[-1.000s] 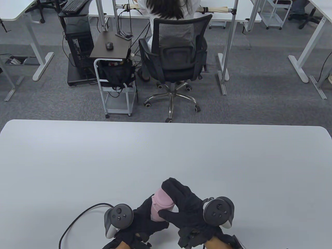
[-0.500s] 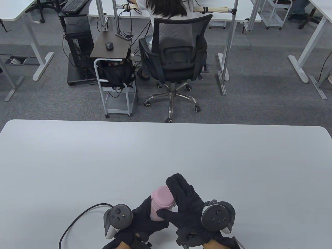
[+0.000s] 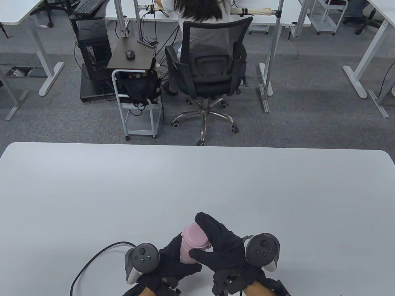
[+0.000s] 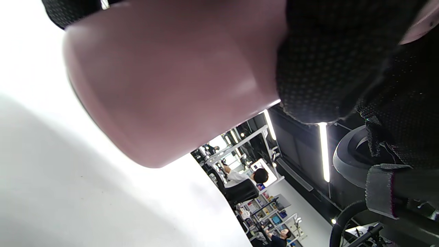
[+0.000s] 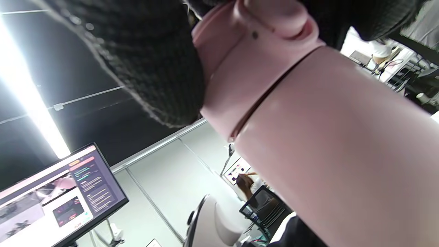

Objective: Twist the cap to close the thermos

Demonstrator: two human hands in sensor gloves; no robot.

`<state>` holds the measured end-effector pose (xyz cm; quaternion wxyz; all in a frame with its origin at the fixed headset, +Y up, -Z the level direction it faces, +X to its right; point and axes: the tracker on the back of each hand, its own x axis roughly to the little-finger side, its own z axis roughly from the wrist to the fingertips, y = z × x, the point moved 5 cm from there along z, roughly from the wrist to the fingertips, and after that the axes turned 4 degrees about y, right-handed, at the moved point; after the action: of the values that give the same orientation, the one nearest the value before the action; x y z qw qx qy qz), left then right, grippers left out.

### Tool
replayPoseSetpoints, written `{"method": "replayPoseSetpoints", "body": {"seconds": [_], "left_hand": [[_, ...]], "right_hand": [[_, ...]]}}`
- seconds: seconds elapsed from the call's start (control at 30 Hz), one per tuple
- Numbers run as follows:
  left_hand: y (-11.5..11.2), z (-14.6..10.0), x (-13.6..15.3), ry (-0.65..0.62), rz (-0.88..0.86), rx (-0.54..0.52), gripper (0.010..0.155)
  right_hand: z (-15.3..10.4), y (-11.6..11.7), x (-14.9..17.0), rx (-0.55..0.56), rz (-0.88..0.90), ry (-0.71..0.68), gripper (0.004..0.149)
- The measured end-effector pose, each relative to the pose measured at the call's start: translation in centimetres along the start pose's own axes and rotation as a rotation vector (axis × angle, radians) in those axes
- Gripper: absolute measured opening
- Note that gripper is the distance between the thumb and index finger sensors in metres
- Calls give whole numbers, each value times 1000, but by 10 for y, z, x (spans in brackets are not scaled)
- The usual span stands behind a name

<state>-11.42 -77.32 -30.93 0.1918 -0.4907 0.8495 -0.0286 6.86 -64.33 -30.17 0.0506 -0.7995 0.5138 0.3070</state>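
A: Where is the thermos (image 3: 189, 249)?

B: Low in the table view, just left of centre along the bottom edge, between the two gloved hands and above the pale grey worktop (image 3: 197, 185). It is pink and leans with its top toward the upper right.

A: And the cap (image 3: 194, 236)?

B: It sits on top of the body. In the right wrist view a dark seam runs between the cap (image 5: 260, 61) and the thermos (image 5: 336, 154) below it.

A: What is the left hand (image 3: 172, 262) doing?

B: Its fingers are curled round the lower body of the thermos, gripping it from the left. In the left wrist view the pink base (image 4: 164, 89) fills the upper frame, with gloved fingers (image 4: 325, 61) pressed against its right side.

A: The right hand (image 3: 220, 243)?

B: It wraps over the cap, fingers over the far side and thumb on the near side, clasping it. A tracker (image 3: 261, 251) sits on its back, to the right.

A: Anything else?

B: A second tracker (image 3: 142, 257) on the left hand, with a black cable (image 3: 89, 265) curving down to the lower left. Beyond the worktop, a person sits in an office chair (image 3: 208, 71) at the top centre.
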Motion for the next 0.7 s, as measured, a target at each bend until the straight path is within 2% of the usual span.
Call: {"method": "replayPoseSetpoints", "body": {"seconds": [0.4, 0.53, 0.7], "left_hand": [[-2, 1, 0, 4, 7, 1, 96], [-2, 1, 0, 3, 6, 3, 96], [-2, 1, 0, 2, 5, 2, 96]], "right_hand": [[-6, 0, -10, 119, -190, 23, 92], [-5, 2, -7, 85, -162, 29, 93], [1, 4, 4, -59, 64, 29, 97]]}}
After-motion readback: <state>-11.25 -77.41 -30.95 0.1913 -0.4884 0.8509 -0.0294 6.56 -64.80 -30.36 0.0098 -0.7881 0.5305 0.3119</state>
